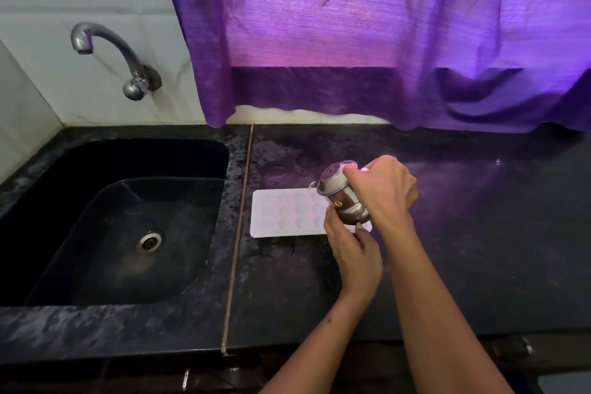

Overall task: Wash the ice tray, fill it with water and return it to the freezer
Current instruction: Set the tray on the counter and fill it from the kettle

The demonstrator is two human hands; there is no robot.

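Note:
A white ice tray (284, 213) with star-shaped cells lies flat on the dark counter, just right of the sink. A small steel lidded pot (340, 193) is tilted to the left over the tray's right end, its spout pointing down at the cells. My right hand (385, 189) grips the pot from the right, at its handle side. My left hand (353, 251) cups the pot's underside with fingers and thumb, and hides the tray's right near corner.
A black sink (80, 189) with a steel drain fills the left. A curved chrome tap (108, 51) juts from the tiled wall above it. A purple curtain (351, 25) hangs behind the dark, wet-looking counter (463, 233).

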